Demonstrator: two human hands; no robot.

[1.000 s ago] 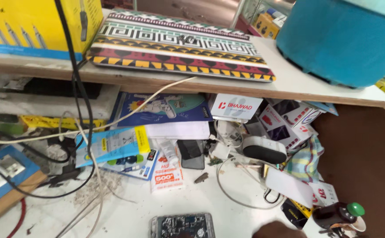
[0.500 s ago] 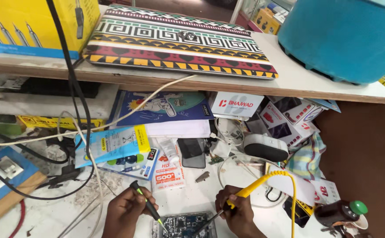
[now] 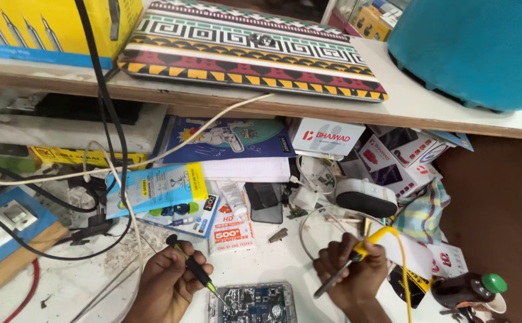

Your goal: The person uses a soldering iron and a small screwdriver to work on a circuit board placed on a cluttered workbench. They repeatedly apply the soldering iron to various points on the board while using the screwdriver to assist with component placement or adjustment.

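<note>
Bench (image 3: 81,281), white and littered, spreads out under our two grips and carries everything we work on. Above the grips runs a wooden shelf (image 3: 428,113) bearing a patterned laptop (image 3: 255,48), a teal tub (image 3: 476,48) and a yellow box (image 3: 40,27). Beyond the grips, under the shelf, lie packets and small cartons, with a blue-and-yellow packet (image 3: 159,188) just past our left grip and a white-and-black speaker (image 3: 365,197) just past our right one. A dark bottle with a green cap (image 3: 467,288) stands to the outer side of the right grip.

Between the two grips, at the bottom edge, sits the opened phone (image 3: 254,302), its circuit board bare.

Our left hand (image 3: 164,287) has its grip pinched round a slim black screwdriver (image 3: 192,270), whose tip comes down onto the phone's upper left corner. Our right hand (image 3: 353,278) has its grip pressed round the yellow handle of a soldering iron (image 3: 348,266); the metal tip points down and inward, near the phone's right side, though we cannot tell whether it touches. Its yellow cable (image 3: 401,263) loops over the back of that hand.
</note>
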